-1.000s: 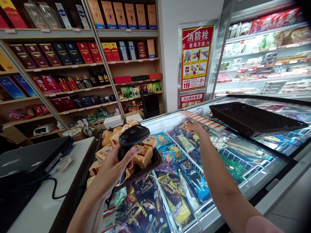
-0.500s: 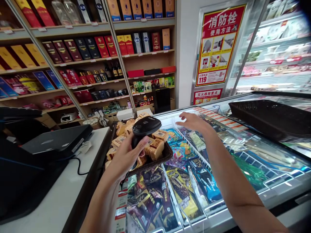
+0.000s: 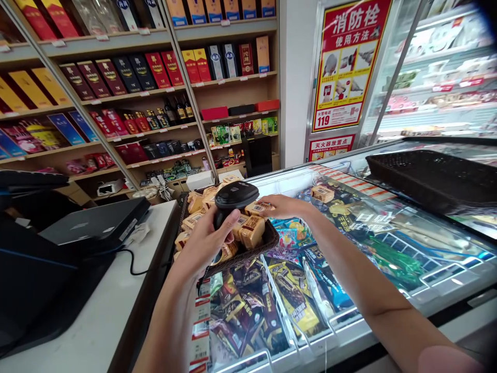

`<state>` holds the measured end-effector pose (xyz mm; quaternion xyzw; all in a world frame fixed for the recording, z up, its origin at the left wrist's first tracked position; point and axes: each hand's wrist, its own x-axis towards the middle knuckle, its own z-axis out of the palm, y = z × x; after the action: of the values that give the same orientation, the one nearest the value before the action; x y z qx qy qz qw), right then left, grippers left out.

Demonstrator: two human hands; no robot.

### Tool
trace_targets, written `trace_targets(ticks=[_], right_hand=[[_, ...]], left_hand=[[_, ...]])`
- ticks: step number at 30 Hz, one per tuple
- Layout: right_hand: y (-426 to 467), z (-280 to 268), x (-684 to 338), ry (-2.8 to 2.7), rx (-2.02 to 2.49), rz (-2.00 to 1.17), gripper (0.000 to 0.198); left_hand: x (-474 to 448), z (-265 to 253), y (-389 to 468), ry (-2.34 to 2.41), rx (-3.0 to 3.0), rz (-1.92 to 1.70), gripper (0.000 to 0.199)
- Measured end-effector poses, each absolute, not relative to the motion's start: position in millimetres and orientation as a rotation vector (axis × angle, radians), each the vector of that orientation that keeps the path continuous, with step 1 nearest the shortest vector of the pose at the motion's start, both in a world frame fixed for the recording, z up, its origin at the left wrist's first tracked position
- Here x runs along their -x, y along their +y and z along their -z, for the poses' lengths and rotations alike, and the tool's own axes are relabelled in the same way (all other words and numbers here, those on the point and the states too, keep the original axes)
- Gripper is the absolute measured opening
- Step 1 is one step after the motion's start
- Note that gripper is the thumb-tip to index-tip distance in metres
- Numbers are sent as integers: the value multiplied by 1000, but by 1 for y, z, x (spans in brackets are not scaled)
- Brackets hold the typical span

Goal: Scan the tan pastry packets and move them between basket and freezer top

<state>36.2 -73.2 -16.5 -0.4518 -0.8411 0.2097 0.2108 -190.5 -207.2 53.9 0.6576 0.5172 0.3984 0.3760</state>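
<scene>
My left hand (image 3: 207, 241) is wrapped round the handle of a black barcode scanner (image 3: 236, 195), its head pointing right over a dark woven basket (image 3: 272, 239). Packaged bread pieces (image 3: 252, 231) in clear wrappers with printed labels are heaped in this basket. At the basket's right side, the closed fingers of my right hand (image 3: 285, 205) grip one packaged bread (image 3: 259, 207), just beside the scanner head. Another packaged bread (image 3: 322, 193) lies by itself on the freezer's glass top, beyond my right forearm. The scanner hides part of the heap.
Beneath the basket, a glass-topped freezer (image 3: 248, 357) holds ice cream packets in wire dividers. A black tray (image 3: 430, 178) rests on it at the right. To the left is a white counter (image 3: 97, 311) with a dark checkout device (image 3: 93, 223). Shelves of boxes (image 3: 155, 67) stand behind.
My right hand has moved left from above the freezer to a packaged bread in the basket and closed on it. A lone bread now shows on the glass. The scanner has barely moved.
</scene>
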Motion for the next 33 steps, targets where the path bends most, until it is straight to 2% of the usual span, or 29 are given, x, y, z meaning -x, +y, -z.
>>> trace_targets(ticks=[9, 17, 27, 33], right_hand=[[-72, 14, -28, -2186, 1416, -446, 58], [-90, -9, -34, -1927, 1466, 36, 49], [-105, -6, -68, -1831, 1544, 166, 39], [-110, -8, -61, -1892, 1527, 143, 41]], left_hand=[[197, -51, -196, 1366, -1645, -1018, 48], [163, -37, -199, 1214, -1519, -1154, 45], [147, -14, -193, 1078, -1592, -1152, 43], [142, -18, -198, 1125, -1595, -1156, 42]])
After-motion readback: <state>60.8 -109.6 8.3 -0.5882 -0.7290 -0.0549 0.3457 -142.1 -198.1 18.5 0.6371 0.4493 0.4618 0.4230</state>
